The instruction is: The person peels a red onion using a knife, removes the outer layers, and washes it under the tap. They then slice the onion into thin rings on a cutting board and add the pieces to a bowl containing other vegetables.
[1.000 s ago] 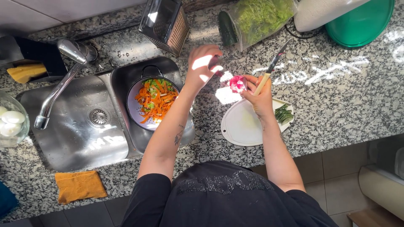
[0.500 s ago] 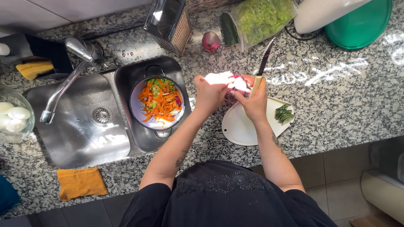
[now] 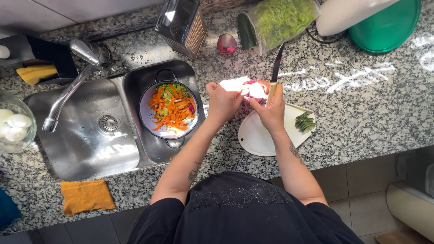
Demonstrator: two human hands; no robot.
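Red onion (image 3: 251,89) sits pinched between both hands above the cutting board (image 3: 257,138); left hand (image 3: 222,100) grips it, right hand (image 3: 273,106) clasps knife (image 3: 275,68), blade pointing away.

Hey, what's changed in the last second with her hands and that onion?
The left hand came back from above the pot and joined the right hand on the red onion. The knife now points up. The pot and cutting board stayed put.

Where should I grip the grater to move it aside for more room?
Take the grater by its top handle, coming from above at the wall side. It leans on the counter behind the sink, its perforated faces are rough, and nothing blocks that end.
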